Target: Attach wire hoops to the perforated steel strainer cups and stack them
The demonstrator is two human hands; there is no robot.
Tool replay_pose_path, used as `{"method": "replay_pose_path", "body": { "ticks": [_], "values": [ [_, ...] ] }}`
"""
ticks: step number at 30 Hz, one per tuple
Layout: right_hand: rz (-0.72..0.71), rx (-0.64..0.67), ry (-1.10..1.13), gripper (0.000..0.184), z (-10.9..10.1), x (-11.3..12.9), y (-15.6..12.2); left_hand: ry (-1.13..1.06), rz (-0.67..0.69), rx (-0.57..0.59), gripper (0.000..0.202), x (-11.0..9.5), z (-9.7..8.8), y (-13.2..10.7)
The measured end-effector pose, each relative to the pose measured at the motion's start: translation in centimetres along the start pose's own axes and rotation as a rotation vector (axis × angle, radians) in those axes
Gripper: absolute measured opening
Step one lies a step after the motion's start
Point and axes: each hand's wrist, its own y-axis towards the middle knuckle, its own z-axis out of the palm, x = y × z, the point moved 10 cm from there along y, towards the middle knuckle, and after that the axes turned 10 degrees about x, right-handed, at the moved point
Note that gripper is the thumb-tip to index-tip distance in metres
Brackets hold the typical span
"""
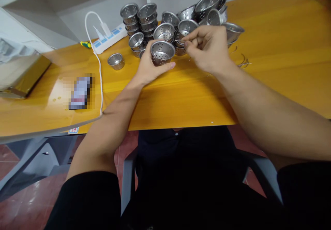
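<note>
- The left hand (148, 68) is wrapped around a perforated steel cup (162, 52), thumb along its near side, and holds it upright just above the tabletop (181, 99) with the mouth facing up.
- The right hand (207, 49) is to the right of the cup, its thumb and fingertips pinched together on a thin wire piece (179, 41) next to the cup's rim. How the wire meets the rim is too small to tell.
- Directly behind both hands is a crowd of stacked cups (147, 16) of the same kind. Some stand upright in columns and others lie tipped on their sides at the right end. The right hand covers part of this pile.
- A single cup (116, 61) stands apart to the left of the held one.
- A white power strip (110, 39) lies at the back left, with a small screwdriver (85, 44) beside it. Its white cable (99, 71) runs forward across the tabletop to the near edge.
- A phone (80, 93) lies just left of the cable, and a gold-coloured box (23, 75) sits at the far left.
- A few loose wire pieces (243, 62) lie on the tabletop to the right of the right hand.
</note>
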Motion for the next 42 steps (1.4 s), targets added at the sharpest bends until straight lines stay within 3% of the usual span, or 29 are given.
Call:
{"method": "replay_pose_path", "body": {
  "ticks": [6, 10, 14, 17, 21, 28, 35, 42],
  "values": [
    [0.005, 0.010, -0.018, 0.031, 0.6, 1.7, -0.3, -0.074, 0.031, 0.055, 0.113, 0.4, 1.1, -0.1],
    [-0.025, 0.014, -0.104, 0.031, 0.7, 3.7, -0.6, -0.085, 0.051, 0.122, 0.112, 0.1, 1.6, -0.2],
    [-0.018, 0.020, -0.163, 0.029, 0.5, 4.0, -0.6, -0.097, 0.039, 0.129, 0.106, 0.0, 1.7, -0.4],
    [-0.027, 0.016, -0.059, 0.030, 0.6, 3.9, -0.5, -0.109, 0.016, 0.135, 0.105, 0.2, 1.7, -0.5],
    [0.042, 0.107, 0.138, 0.037, 2.3, 3.4, -0.4, -0.088, -0.018, 0.160, 0.109, 0.1, 1.9, -0.6],
    [0.112, 0.077, -0.055, 0.022, 2.1, 3.8, -0.8, -0.049, -0.020, 0.148, 0.120, -1.2, 2.2, -0.3],
    [0.153, 0.063, -0.073, 0.033, 1.6, 4.3, -1.0, -0.017, -0.072, 0.138, 0.118, -1.9, 2.7, -0.3],
    [0.164, 0.068, -0.121, 0.020, 2.7, 5.2, -0.9, 0.079, -0.076, 0.109, 0.106, -3.5, 2.3, -0.3]
  ]
}}
